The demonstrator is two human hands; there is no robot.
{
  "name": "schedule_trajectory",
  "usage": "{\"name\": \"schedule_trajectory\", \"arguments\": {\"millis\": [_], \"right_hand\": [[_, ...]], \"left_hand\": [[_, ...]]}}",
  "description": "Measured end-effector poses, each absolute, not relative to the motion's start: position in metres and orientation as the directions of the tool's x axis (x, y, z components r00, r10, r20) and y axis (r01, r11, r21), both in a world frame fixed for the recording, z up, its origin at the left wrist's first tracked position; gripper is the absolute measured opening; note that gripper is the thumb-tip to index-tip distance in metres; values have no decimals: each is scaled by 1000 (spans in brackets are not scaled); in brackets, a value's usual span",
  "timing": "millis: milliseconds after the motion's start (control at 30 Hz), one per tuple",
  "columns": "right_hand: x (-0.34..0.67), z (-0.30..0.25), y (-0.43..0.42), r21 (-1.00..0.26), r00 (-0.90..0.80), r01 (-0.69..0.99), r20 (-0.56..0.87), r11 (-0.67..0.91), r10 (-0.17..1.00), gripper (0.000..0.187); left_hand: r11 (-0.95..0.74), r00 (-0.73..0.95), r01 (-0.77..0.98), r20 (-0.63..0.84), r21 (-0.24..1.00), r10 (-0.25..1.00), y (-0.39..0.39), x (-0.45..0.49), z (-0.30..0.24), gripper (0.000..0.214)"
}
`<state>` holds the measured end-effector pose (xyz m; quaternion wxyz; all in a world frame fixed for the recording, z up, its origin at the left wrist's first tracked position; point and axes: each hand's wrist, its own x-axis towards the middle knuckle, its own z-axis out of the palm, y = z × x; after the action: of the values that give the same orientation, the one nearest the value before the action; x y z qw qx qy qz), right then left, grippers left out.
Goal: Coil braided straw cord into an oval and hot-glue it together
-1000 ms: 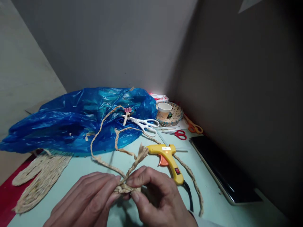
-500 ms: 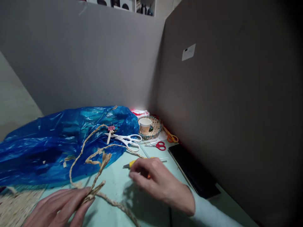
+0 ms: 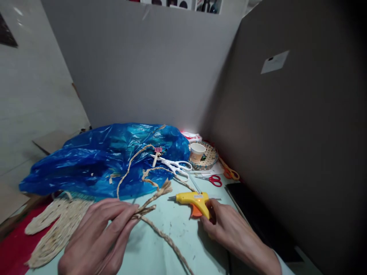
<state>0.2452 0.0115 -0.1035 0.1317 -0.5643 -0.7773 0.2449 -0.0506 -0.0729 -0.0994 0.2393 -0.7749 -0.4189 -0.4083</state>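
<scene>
My left hand [image 3: 100, 233] is closed in a pinch on the frayed end of a tan braided fibre cord [image 3: 168, 240]; loose strands stick out past its fingertips. From there the cord runs down to the front edge of the view. My right hand [image 3: 233, 227] has its fingers around the handle of a yellow glue gun [image 3: 191, 197] with an orange trigger. The gun's nozzle points left, toward the strands but apart from them. Beyond the gun lie white scissors [image 3: 179, 167] and red-handled scissors [image 3: 214, 180].
A blue plastic bag [image 3: 94, 164] covers the back left, with a pink binder clip [image 3: 158, 149] on it. At the back, a paper cup [image 3: 197, 152] stands in a woven basket [image 3: 210, 154]. A coiled fibre piece [image 3: 61, 225] lies left; a black flat object [image 3: 258, 217] lies right.
My right hand has moved onto the glue gun's handle and closed around it. The left hand keeps its pinch on the cord. The view has turned left, showing more of the coiled piece.
</scene>
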Motion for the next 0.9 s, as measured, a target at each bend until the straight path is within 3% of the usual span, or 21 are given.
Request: {"name": "schedule_trajectory", "arguments": {"millis": [100, 233, 333, 400, 467, 567, 733, 833, 900], "right_hand": [[248, -101, 19, -670, -327, 723, -118, 168, 938, 18], [250, -94, 12, -834, -279, 549, -119, 56, 953, 37], [248, -88, 1, -982, -201, 107, -174, -155, 964, 31], [245, -82, -2, -914, -246, -257, -251, -313, 936, 23], [243, -73, -1, -848, -297, -393, -248, -355, 922, 31], [239, -57, 5, -898, -275, -378, -123, -224, 954, 35], [232, -29, 0, -954, -260, -298, 120, 39, 958, 19], [236, -20, -12, -979, -259, -199, 87, 35, 962, 24], [242, -21, -17, -1000, -289, -25, 1, -7, 957, 36]], "left_hand": [[-515, 308, 857, 832, -33, 460, -77, -45, -92, 33], [-512, 254, 859, 840, 34, 481, -84, -40, -91, 41], [-529, 288, 848, 828, 14, 482, -87, -36, -92, 47], [-523, 307, 852, 834, -26, 459, -87, -33, -90, 48], [-495, 312, 867, 844, -65, 436, -87, -29, -87, 50], [-499, 343, 862, 832, -93, 436, -88, -29, -84, 48], [-566, 420, 820, 762, -86, 493, -90, -40, -92, 50], [-598, 431, 799, 745, -53, 509, -91, -47, -99, 56], [-602, 409, 798, 753, -22, 515, -92, -48, -102, 57]]}}
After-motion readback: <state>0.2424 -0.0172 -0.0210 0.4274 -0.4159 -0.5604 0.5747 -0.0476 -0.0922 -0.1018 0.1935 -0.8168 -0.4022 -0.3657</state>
